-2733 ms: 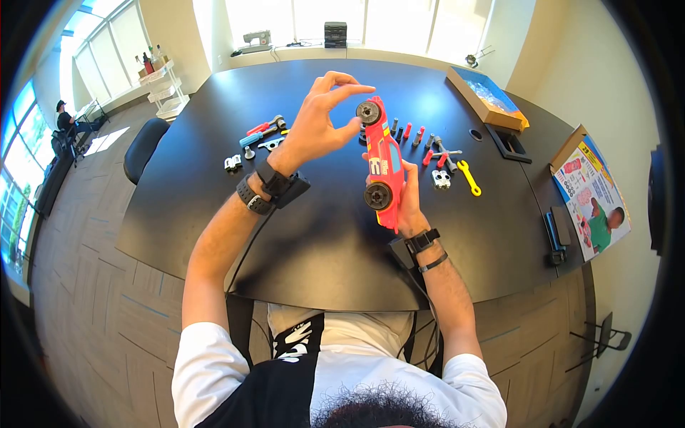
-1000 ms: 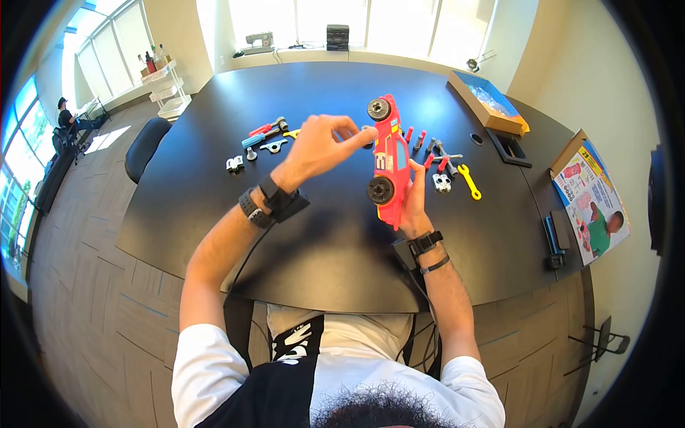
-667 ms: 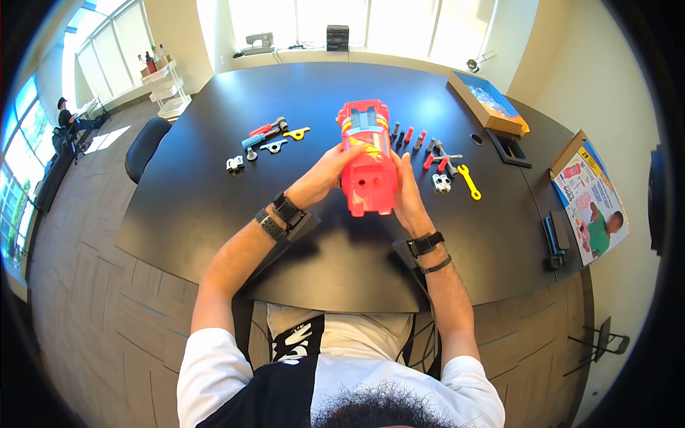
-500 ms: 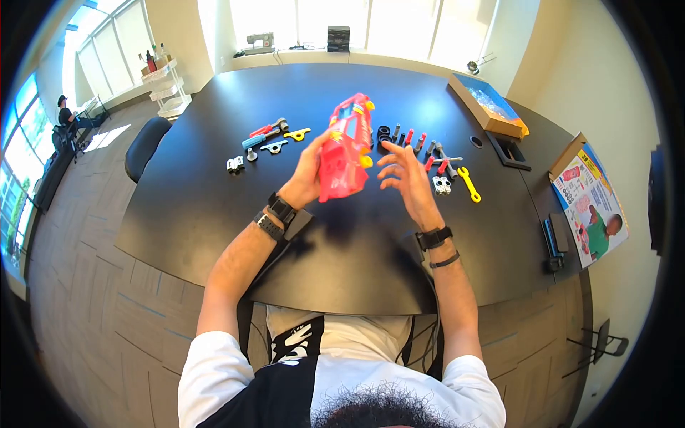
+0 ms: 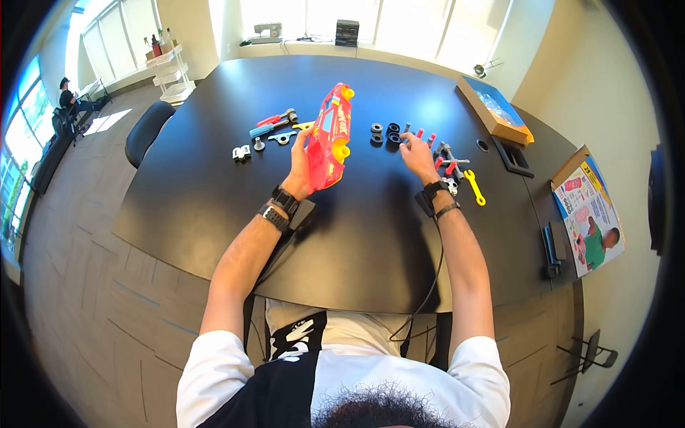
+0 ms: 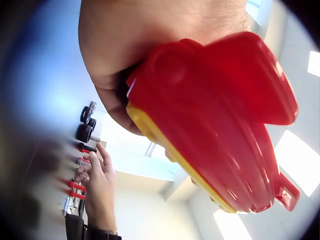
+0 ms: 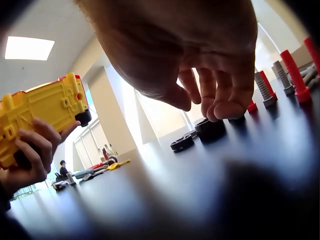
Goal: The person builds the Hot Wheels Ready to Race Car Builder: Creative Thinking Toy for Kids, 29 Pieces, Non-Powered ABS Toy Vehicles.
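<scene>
The table [image 5: 357, 242] fills mid-frame. At upper centre, the car [image 5: 334, 132] is gripped by the left hand [image 5: 300, 167], probably leaving the right hand [image 5: 419, 157] free; its fingers, slightly apart, hover over the wheels [image 5: 393, 138], contact unclear.

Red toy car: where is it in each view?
Head: red toy car above centre, in the left hand.
Left wrist: red toy car large, centre to right.
Right wrist: red toy car at left edge, yellow underside showing.
Shared landmark: black wheels near the right hand.

White short sleeves [image 5: 212, 365]; black-and-white shirt [image 5: 364, 374]; black wrist straps [image 5: 433, 188]; thin dark cable [image 5: 441, 251] on right side.
</scene>
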### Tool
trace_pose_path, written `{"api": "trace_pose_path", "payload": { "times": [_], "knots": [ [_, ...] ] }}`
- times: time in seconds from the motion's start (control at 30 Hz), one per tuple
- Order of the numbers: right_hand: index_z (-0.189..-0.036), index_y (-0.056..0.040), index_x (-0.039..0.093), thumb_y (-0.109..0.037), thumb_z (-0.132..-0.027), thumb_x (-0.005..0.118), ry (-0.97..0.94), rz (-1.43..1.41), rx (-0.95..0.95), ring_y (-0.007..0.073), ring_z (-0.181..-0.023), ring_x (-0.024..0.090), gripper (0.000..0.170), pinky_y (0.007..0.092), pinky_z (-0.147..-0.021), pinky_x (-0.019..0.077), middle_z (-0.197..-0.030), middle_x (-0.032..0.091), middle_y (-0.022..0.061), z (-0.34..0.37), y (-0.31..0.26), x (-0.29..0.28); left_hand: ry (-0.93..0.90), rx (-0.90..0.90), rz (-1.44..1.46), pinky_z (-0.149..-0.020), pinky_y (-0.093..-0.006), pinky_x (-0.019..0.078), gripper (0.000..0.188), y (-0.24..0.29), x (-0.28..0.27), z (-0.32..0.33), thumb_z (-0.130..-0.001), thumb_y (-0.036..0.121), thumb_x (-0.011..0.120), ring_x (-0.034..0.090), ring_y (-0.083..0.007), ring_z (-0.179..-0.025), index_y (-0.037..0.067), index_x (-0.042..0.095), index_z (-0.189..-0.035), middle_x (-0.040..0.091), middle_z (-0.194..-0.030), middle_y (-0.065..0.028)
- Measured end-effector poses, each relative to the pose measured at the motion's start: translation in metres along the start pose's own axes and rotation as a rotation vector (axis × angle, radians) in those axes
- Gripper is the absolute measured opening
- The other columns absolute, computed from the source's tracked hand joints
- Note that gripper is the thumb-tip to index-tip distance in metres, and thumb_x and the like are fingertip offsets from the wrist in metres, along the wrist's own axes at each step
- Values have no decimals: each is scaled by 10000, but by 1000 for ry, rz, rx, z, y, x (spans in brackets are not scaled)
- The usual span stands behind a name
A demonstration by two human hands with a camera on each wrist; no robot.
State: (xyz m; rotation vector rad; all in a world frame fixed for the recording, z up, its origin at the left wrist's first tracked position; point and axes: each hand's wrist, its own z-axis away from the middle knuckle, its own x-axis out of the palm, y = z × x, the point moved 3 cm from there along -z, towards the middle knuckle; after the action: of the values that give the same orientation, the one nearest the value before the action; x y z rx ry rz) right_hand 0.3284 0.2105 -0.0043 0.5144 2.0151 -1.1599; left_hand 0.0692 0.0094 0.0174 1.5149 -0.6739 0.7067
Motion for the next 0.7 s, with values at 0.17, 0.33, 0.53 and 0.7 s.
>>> {"api": "trace_pose_path", "payload": {
  "times": [0.17, 0.33, 0.53, 0.7],
  "knots": [
    [-1524, -132, 622, -254, -1005, 671, -62, 386, 19, 430, -1244, 694, 535, 532, -1086, 555, -1369, 703, 237, -8, -9, 15, 19, -18, -15, -727, -388, 643, 677, 2, -9, 2, -1021, 657, 552, 770, -221, -872, 61, 655, -1322, 767, -1064, -100],
    [-1227, -113, 780, -288, -950, 778, -108, 412, 29, 416, -1163, 721, 327, 539, -1008, 576, -1389, 653, 192, 2, -31, 10, -17, -1, 22, -730, -407, 648, 684, 5, -21, -1, -1019, 647, 543, 770, -223, -876, 54, 652, -1342, 766, -1077, -97],
    [-1152, -36, 774, -250, -904, 851, -107, 155, -131, 315, -1001, 774, 336, 435, -892, 612, -1059, 788, 143, 20, -41, 11, -21, 1, 35, -740, -425, 652, 674, 4, -22, -1, -1024, 632, 517, 773, -239, -873, 61, 662, -1351, 778, -1062, -111],
    [-1323, -14, 719, -180, -919, 887, 7, -607, -174, 140, -993, 768, 468, 292, -813, 626, -1152, 778, 112, 85, -146, -25, -6, 17, 3, -745, -404, 640, 661, 3, -17, 5, -1033, 627, 504, 773, -246, -885, 71, 661, -1352, 782, -1092, -115]
  ]
}}
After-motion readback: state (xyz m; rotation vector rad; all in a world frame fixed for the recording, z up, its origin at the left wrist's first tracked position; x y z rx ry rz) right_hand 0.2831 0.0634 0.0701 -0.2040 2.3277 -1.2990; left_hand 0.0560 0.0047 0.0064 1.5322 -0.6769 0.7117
